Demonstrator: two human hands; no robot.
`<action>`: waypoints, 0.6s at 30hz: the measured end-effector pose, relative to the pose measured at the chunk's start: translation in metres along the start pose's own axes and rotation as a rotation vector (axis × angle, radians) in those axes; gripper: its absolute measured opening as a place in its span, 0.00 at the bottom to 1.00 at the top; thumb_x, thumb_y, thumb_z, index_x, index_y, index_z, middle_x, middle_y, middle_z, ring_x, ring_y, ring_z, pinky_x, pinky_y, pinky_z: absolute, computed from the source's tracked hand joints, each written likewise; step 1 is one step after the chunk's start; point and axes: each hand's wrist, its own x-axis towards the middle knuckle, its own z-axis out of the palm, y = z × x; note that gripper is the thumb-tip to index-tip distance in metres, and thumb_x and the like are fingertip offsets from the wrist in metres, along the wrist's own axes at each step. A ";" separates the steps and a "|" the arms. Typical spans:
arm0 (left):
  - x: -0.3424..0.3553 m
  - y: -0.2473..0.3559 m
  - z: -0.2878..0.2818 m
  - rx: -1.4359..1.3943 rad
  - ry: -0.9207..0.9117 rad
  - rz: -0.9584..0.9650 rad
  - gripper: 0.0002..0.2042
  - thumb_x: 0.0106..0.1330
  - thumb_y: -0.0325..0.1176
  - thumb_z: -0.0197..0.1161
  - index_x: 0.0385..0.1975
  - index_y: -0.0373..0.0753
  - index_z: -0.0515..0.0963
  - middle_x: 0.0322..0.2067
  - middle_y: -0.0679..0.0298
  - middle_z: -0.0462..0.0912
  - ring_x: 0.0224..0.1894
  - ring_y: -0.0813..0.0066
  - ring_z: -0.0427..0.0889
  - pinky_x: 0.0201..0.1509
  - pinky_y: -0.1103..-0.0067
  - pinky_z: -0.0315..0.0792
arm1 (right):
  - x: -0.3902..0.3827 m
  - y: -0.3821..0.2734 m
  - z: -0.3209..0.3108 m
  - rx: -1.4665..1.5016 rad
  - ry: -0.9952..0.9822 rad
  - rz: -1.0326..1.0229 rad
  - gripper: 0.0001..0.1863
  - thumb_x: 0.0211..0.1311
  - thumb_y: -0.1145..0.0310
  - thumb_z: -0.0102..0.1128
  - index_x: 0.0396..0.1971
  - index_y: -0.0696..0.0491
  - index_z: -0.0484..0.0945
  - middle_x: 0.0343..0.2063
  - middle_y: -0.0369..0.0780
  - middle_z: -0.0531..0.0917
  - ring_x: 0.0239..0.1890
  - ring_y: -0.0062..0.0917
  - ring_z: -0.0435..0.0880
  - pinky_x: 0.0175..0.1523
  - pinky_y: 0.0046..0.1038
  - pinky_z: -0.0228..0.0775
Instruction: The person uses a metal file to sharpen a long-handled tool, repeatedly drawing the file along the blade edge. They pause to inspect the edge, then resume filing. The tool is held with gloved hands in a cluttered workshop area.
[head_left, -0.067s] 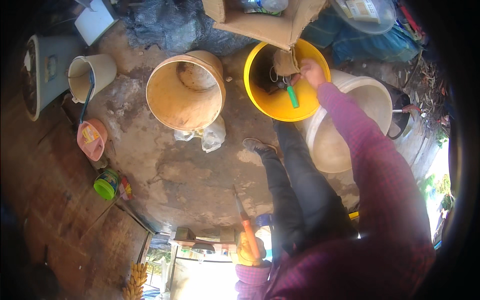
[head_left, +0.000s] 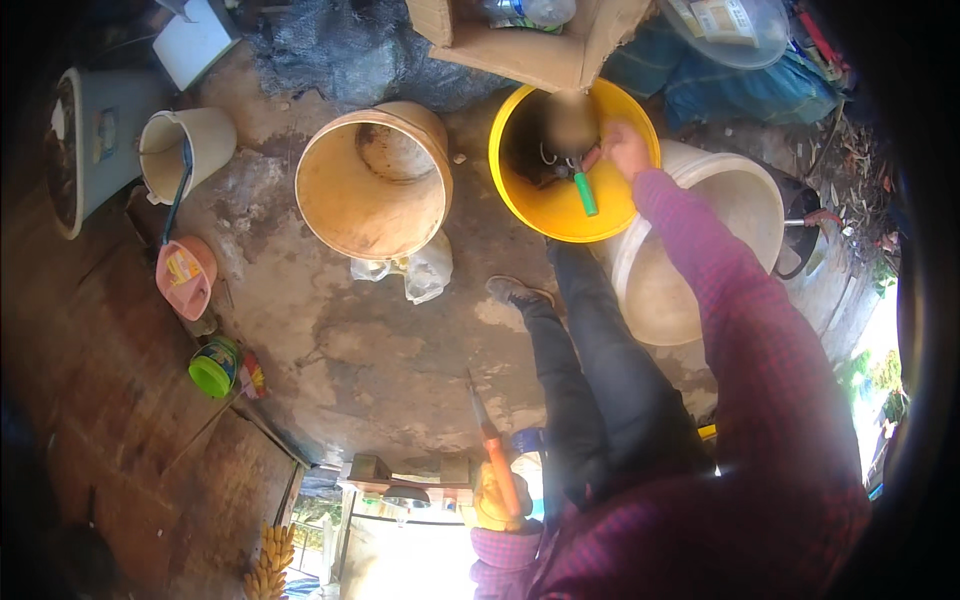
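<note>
My right hand (head_left: 626, 152) reaches into a yellow bucket (head_left: 508, 188) near its right inner wall. The fingers look closed around a dull red handle (head_left: 592, 157), whose far end is lost among dark tools inside. Beside it a green-handled tool (head_left: 584, 194) leans toward the near rim, and a brownish thing (head_left: 571, 124) above it is blurred. At the lower edge my left hand (head_left: 493, 505), in a yellow-orange glove, grips an orange-handled tool (head_left: 499, 468) with a thin pointed metal blade. Its exact kind cannot be made out.
A white bucket (head_left: 740, 195) lies tilted right of the yellow one. Left stand a stained cream bucket (head_left: 447, 165), a plastic bag (head_left: 428, 272), a smaller white pail (head_left: 213, 140) and a pink scoop (head_left: 205, 260). A cardboard box (head_left: 505, 58) overhangs the far side.
</note>
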 end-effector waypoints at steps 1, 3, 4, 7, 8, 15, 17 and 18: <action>-0.005 0.012 -0.004 0.021 0.062 -0.018 0.15 0.71 0.41 0.55 0.42 0.34 0.79 0.26 0.55 0.80 0.28 0.59 0.80 0.31 0.67 0.73 | -0.014 -0.002 0.004 -0.058 -0.032 0.011 0.19 0.61 0.82 0.57 0.53 0.57 0.80 0.38 0.40 0.85 0.33 0.27 0.83 0.38 0.30 0.77; -0.011 0.035 -0.011 -0.035 0.143 0.024 0.10 0.70 0.36 0.58 0.38 0.35 0.81 0.31 0.54 0.84 0.34 0.57 0.85 0.37 0.66 0.77 | -0.051 -0.008 0.016 -0.156 -0.086 0.066 0.17 0.65 0.79 0.58 0.54 0.57 0.79 0.41 0.41 0.85 0.34 0.32 0.84 0.40 0.36 0.78; -0.014 0.046 -0.014 -0.119 0.170 0.092 0.13 0.75 0.38 0.56 0.40 0.36 0.82 0.31 0.58 0.84 0.33 0.60 0.85 0.35 0.68 0.77 | -0.082 -0.012 0.027 0.110 -0.114 0.263 0.17 0.66 0.79 0.57 0.53 0.55 0.80 0.42 0.42 0.86 0.36 0.34 0.85 0.39 0.35 0.79; -0.015 0.076 -0.016 -0.780 0.099 -0.173 0.16 0.79 0.42 0.55 0.44 0.36 0.83 0.31 0.69 0.83 0.33 0.72 0.82 0.36 0.75 0.74 | -0.189 -0.052 0.043 0.190 -0.474 0.636 0.17 0.68 0.66 0.66 0.54 0.51 0.79 0.41 0.39 0.86 0.31 0.27 0.87 0.33 0.34 0.80; -0.014 0.083 -0.017 -0.629 0.059 -0.266 0.17 0.80 0.44 0.55 0.45 0.35 0.82 0.30 0.70 0.83 0.33 0.74 0.82 0.37 0.76 0.74 | -0.227 -0.073 0.044 0.224 -0.588 0.611 0.22 0.68 0.59 0.70 0.56 0.52 0.78 0.41 0.39 0.87 0.33 0.26 0.87 0.36 0.34 0.81; -0.009 0.149 -0.030 0.277 0.333 0.805 0.24 0.61 0.20 0.63 0.60 0.36 0.74 0.52 0.45 0.82 0.44 0.45 0.87 0.41 0.61 0.83 | -0.369 -0.206 0.017 0.615 -0.801 0.874 0.41 0.69 0.54 0.67 0.75 0.57 0.62 0.67 0.44 0.75 0.68 0.32 0.74 0.71 0.36 0.66; -0.007 0.167 -0.032 0.270 0.332 0.871 0.22 0.62 0.21 0.63 0.59 0.35 0.75 0.52 0.46 0.82 0.42 0.48 0.87 0.42 0.62 0.83 | -0.371 -0.217 0.003 0.783 -0.817 0.880 0.33 0.63 0.73 0.62 0.70 0.57 0.69 0.60 0.39 0.79 0.61 0.27 0.78 0.69 0.33 0.70; -0.006 0.173 -0.034 0.245 0.333 0.926 0.21 0.65 0.23 0.62 0.59 0.35 0.76 0.52 0.46 0.82 0.40 0.50 0.87 0.42 0.64 0.82 | -0.366 -0.218 -0.002 0.723 -0.807 0.835 0.34 0.60 0.76 0.59 0.70 0.58 0.70 0.58 0.38 0.79 0.60 0.27 0.79 0.68 0.33 0.72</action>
